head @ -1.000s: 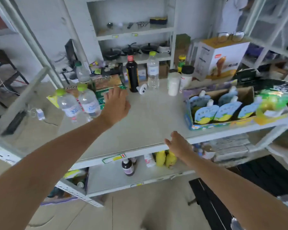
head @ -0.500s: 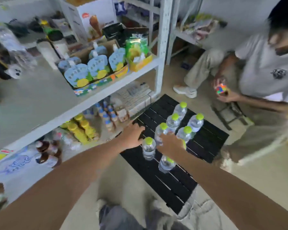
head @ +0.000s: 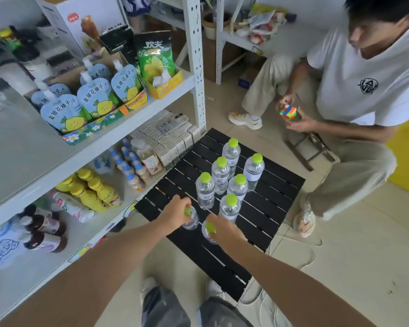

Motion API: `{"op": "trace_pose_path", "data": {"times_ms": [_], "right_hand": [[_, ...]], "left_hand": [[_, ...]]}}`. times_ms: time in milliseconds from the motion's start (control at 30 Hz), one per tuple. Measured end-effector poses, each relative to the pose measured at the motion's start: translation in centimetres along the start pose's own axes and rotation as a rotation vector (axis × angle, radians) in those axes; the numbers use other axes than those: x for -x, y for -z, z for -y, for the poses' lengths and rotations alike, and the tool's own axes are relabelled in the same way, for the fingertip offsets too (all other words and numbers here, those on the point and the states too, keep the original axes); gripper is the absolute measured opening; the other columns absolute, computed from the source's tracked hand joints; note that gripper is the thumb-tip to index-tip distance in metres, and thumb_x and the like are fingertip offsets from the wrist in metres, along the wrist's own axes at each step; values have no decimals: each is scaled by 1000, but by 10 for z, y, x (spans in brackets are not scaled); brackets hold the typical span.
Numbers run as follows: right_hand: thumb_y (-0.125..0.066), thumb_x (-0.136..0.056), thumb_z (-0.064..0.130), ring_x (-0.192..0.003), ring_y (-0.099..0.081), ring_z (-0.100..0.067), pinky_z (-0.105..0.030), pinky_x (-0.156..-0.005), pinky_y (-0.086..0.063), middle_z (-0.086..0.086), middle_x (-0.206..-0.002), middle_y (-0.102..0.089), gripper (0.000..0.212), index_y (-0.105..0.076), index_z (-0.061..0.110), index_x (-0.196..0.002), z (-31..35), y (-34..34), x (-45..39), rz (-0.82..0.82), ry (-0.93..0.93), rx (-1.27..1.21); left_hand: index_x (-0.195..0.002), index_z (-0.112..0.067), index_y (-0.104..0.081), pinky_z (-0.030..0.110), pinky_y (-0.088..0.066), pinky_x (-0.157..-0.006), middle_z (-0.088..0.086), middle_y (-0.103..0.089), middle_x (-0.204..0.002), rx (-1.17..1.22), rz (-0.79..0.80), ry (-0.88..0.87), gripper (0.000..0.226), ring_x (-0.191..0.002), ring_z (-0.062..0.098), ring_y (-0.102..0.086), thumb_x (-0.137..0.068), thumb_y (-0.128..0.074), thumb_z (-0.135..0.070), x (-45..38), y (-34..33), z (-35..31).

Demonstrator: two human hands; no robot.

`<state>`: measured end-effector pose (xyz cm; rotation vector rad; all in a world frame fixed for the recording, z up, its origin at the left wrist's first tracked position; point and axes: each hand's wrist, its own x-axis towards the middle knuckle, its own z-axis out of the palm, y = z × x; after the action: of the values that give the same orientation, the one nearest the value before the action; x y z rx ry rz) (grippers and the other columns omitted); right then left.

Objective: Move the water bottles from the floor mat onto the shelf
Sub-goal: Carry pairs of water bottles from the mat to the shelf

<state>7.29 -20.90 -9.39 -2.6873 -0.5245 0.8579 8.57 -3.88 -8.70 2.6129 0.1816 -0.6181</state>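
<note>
Several clear water bottles with lime-green caps (head: 220,177) stand upright on a black slatted floor mat (head: 265,208). My left hand (head: 175,212) is closed over the top of the nearest left bottle (head: 191,220). My right hand (head: 222,230) grips the neck of the bottle beside it (head: 208,233), whose green cap shows by my fingers. Both bottles still stand on the mat. The white metal shelf (head: 132,131) runs along the left, its top board partly bare at the left.
Juice pouches in a carton (head: 85,102) and a snack box (head: 161,83) fill the shelf's right end. Lower shelves hold yellow and dark bottles. A person (head: 354,95) squats right of the mat with a colour cube. The shelf post (head: 196,67) stands at the mat's corner.
My view swung from the shelf top down to the mat. Both hands came down from the shelf and closed on the two nearest bottles.
</note>
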Motion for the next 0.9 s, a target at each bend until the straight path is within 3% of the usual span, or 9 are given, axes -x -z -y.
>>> {"op": "trace_pose_path", "data": {"times_ms": [200,300,367,400,467,567,733,833,900], "right_hand": [[-62,-79,20,-86,-60,-29,-38,-72,-49,-14,-88,-62,26,-51,7,-99,51,43,8,-87,136,-262],[-68,-76,26,-68,-52,-22,-33,-60,-45,-4,-70,-54,27,-53,7,-87,105,80,10,-175,302,-282],[-73,-73,26,-62,-52,-21,-27,-56,-43,-1,-64,-59,26,-55,10,-82,147,103,11,-227,433,-301],[-73,-72,26,-63,-54,-21,-27,-58,-45,-3,-68,-64,26,-58,10,-84,171,114,11,-241,492,-305],[-73,-71,27,-68,-53,-19,-29,-61,-43,-8,-75,-64,28,-62,10,-91,220,128,12,-250,601,-286],[-74,-71,25,-69,-48,-17,-25,-57,-31,-2,-71,-53,31,-61,10,-95,293,138,11,-282,763,-291],[-76,-74,22,-65,-48,-17,-24,-59,-39,-1,-68,-52,32,-62,4,-96,423,138,-4,-320,958,-396],[-76,-74,17,-49,-49,-2,-9,-47,-36,6,-58,-49,25,-64,2,-89,496,125,-17,-269,998,-460],[-75,-74,16,-53,-47,-4,-4,-47,-36,6,-60,-50,23,-64,3,-89,538,108,-26,-213,994,-485]], "left_hand": [[-96,-11,-68,15,-30,-56,2,-53,-85,213,-230,63,28,-81,17,-51,-68,-71,-15,36,39,34],[-93,-14,-71,18,-34,-58,-1,-59,-77,297,-364,28,29,-69,10,-54,-65,-77,-16,77,86,54],[-74,-21,-70,21,-36,-55,-9,-57,-65,383,-500,21,15,-58,3,-49,-60,-75,-19,111,120,63],[-68,-22,-68,22,-39,-56,-9,-59,-64,422,-580,39,12,-58,8,-51,-56,-70,-25,128,137,70],[-78,-18,-71,25,-44,-66,6,-69,-79,437,-742,113,29,-71,22,-61,-53,-66,-31,161,169,88],[-108,-14,-68,15,-38,-74,10,-69,-101,334,-897,236,47,-77,20,-58,-62,-80,-14,203,211,128],[-107,-6,-67,2,-33,-62,6,-64,-87,234,-1091,316,38,-70,15,-50,-70,-77,-8,271,270,205],[-105,-7,-68,6,-31,-64,9,-66,-86,205,-1171,422,34,-73,16,-54,-72,-76,-9,310,297,260],[-104,-8,-68,16,-36,-71,12,-68,-88,191,-1190,527,34,-76,21,-58,-72,-77,-13,336,311,299]]}}
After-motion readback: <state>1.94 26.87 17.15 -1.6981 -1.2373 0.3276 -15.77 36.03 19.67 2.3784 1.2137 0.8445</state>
